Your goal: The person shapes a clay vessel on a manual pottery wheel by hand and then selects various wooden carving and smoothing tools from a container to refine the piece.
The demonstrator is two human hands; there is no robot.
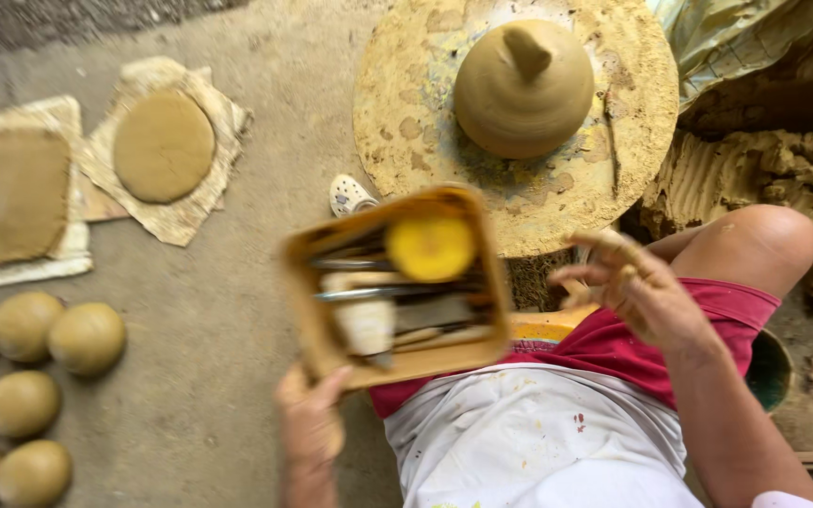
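A: Head view, looking straight down. What's w/ the hands?

B: Left hand (310, 423) grips the near edge of a shallow tray (317, 325), thumb hooked over the rim, holding it up over the lap. Blurred. Right hand (634, 282) is free, fingers spread and curled, clay-smeared, just right of the tray, not touching it.

A: What's in the tray?

B: Yellow sponge (430, 248) toward the far right corner, plus flat metal & wood tools (397, 306) lying across the middle. Can't tell each tool apart, too blurry.

A: Edges, room to move?

B: Tray's far edge overlaps the near rim of the wheel (632, 122) in the frame. On the wheel sits a clay mound (524, 89) w/ a small knob on top, roughly centred; bare disc all round it. Right of the wheel, a heap of raw clay (755, 174) crowds close, w/ a plastic sheet (736, 33) above it. Bare knee (755, 245) between hand and heap.

A: Floor?

B: Dusty concrete floor (237, 310), open stretch left of the tray. Far left: clay balls (87, 337) in rows, well apart from the hands. Above them a round clay slab (163, 146) and a squarish slab (9, 193), each on cloth. White shoe (350, 195) by the wheel's left edge.
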